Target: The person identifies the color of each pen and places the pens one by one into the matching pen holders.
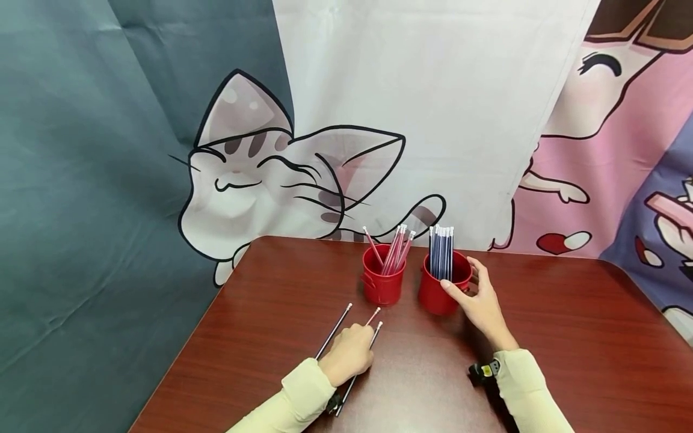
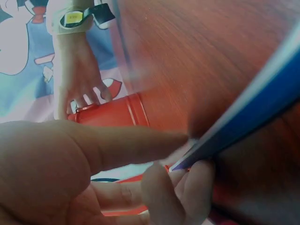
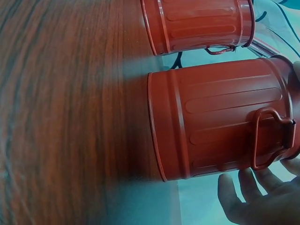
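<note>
My left hand (image 1: 349, 355) is low over the table, and its thumb and fingers pinch a dark blue pencil (image 2: 253, 112) with a pale end. Another blue pencil (image 1: 332, 331) lies to the left of that hand, and the tip of a pink pencil (image 1: 373, 316) shows just beyond the knuckles, the remainder hidden. My right hand (image 1: 484, 304) grips the right-hand red bucket (image 3: 220, 122), thumb at the rim and fingers against the side near its wire handle. Several blue pencils (image 1: 441, 252) stand upright in this bucket.
A second red bucket (image 1: 383, 291), holding several pink pencils (image 1: 396, 252), stands to the left of the first. Both sit toward the back of the brown wooden table (image 1: 568, 337). Behind the table hangs a printed cloth (image 1: 433, 108) with cartoon figures.
</note>
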{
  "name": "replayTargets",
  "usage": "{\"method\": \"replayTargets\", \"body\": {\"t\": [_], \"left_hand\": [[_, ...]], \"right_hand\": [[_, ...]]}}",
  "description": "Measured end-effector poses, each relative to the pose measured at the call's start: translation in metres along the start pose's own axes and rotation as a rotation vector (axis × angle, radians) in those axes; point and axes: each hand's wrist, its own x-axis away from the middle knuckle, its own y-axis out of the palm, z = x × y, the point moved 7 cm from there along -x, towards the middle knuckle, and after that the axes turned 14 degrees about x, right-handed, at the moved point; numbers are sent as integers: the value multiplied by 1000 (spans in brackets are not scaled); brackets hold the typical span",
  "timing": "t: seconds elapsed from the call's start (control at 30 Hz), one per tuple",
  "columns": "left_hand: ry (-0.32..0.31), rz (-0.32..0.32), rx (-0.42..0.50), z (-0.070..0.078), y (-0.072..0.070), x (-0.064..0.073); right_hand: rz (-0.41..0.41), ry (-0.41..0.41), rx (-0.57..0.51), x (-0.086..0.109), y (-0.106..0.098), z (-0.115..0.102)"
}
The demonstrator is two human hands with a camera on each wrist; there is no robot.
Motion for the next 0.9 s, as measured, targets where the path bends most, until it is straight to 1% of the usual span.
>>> {"method": "replayTargets", "body": {"t": [0.1, 0.23, 0.27, 0.37, 0.47, 0.53, 0.6, 0.7, 0.77, 0.83, 0.9], "left_hand": [[-8, 3, -7, 2, 1, -3], [12, 13, 5, 3, 1, -6], [17, 17, 21, 3, 1, -7], [44, 57, 79, 6, -6, -10], [89, 100, 174, 14, -19, -15], [130, 135, 244, 20, -30, -19], [170, 184, 315, 28, -42, -24], [230, 279, 434, 40, -59, -34], [279, 336, 529, 48, -69, -41], [339, 379, 612, 56, -77, -49], [404, 420, 663, 64, -85, -55]], "right_hand": [[-2, -9, 5, 0, 1, 0], [-13, -6, -11, 1, 4, 0], [-15, -2, -17, 3, 3, -3], [-16, -2, -25, 7, -1, -18], [-21, 6, -23, 11, -6, -33], [-25, 9, -21, 11, -6, -35], [-27, 11, -23, 11, -7, -35], [-23, 10, -20, 10, -8, -34], [-17, 11, -16, 10, -10, -34], [-12, 11, -9, 10, -11, -34], [-7, 8, -6, 9, -11, -34]]}}
